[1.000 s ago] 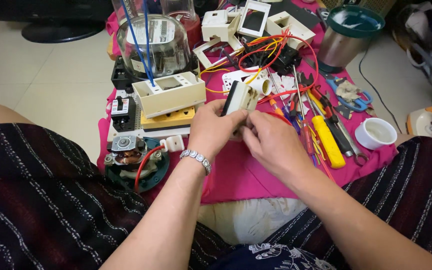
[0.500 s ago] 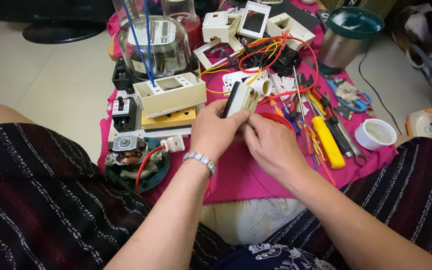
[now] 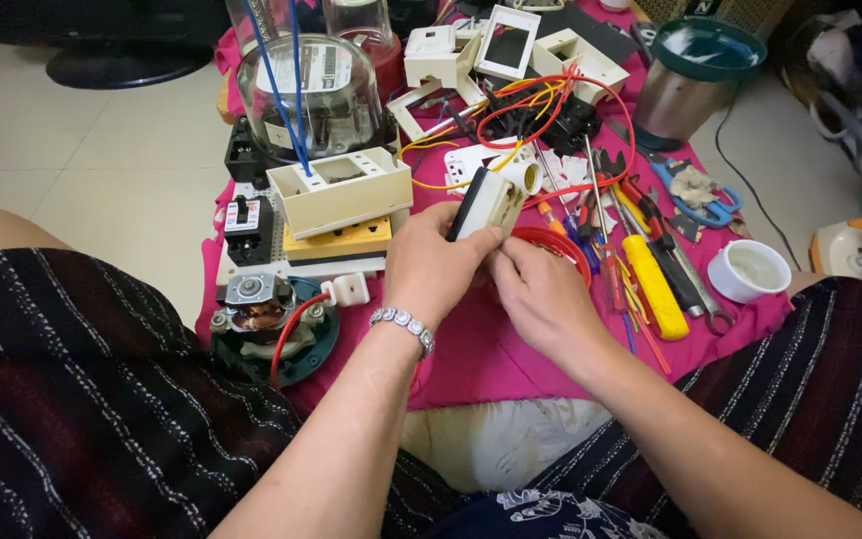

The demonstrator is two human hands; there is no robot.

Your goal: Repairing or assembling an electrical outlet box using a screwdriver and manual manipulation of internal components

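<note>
I sit over a bright pink cloth spread on the floor. At its far side stands a big clear glass dome meter, with a cream plastic box in front of it. A yellow-handled screwdriver lies to my right. My left hand wraps tight around a small cream and black plastic switch block, held up above the cloth. My right hand pinches at its bottom edge. I think I am working its underside; next I need a steady grip.
</note>
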